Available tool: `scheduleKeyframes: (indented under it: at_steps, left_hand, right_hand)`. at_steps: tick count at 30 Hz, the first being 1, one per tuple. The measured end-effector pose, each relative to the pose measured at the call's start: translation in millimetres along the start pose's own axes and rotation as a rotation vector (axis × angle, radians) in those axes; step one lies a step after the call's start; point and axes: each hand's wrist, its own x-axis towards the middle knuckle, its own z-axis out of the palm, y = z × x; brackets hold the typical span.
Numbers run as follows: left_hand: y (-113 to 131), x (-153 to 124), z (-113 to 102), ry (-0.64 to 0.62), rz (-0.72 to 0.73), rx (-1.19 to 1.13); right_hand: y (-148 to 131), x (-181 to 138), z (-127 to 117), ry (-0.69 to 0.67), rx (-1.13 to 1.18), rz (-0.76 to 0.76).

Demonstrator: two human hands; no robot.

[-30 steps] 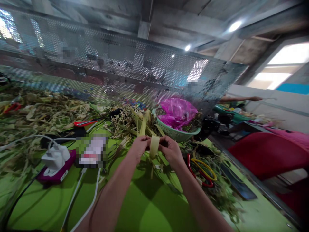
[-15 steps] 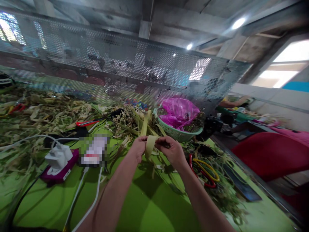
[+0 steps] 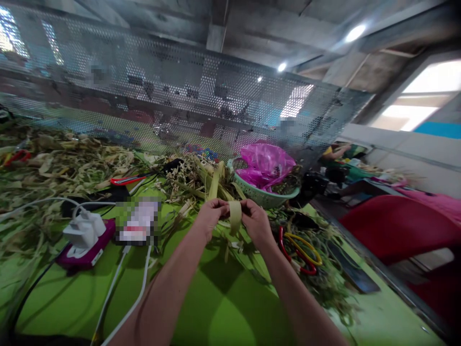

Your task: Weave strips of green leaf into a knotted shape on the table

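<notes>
My left hand (image 3: 210,217) and my right hand (image 3: 256,222) are raised together above the green table (image 3: 223,307). Both pinch a pale yellow-green leaf strip (image 3: 235,216) that hangs bent between the fingertips. Its lower end dangles just above the table. A heap of long green leaves (image 3: 205,185) lies right behind the hands.
A teal basket (image 3: 264,194) holding a pink plastic bag (image 3: 266,163) stands behind the hands. Red and yellow scissors (image 3: 300,247) lie to the right. At the left are a white charger on a purple block (image 3: 84,235), cables, red scissors (image 3: 126,181) and dried leaf scraps. A perforated metal screen (image 3: 180,105) closes the back. Another person's arm (image 3: 338,151) shows far right.
Both hands kept hold of the strip and worked it between the fingers; the strip shifted slightly from left of centre to between the hands. The view tilted a little.
</notes>
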Motion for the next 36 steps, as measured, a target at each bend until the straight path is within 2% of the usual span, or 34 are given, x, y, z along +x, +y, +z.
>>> scheduleKeyframes:
  at_steps: [4,13,22,27,36]
  left_hand:
    - [2,0,0,-0.04,0.035,0.02]
    - [12,-9,6,-0.072,0.069,0.055]
    - [6,-7,5,-0.055,0.108,0.121]
    - [5,-8,7,-0.104,0.051,0.172]
    - [0,-1,-2,-0.152,0.183,0.339]
  right_hand:
    - [-6,-3,3,0.023,0.111,0.079]
    - [-5,-3,5,0.094,0.198,0.088]
    - [-5,-1,6,0.18,0.318,0.062]
    - [-6,-1,7,0.184,0.368,0.152]
    - [-7,-1,6,0.142,0.478,0.302]
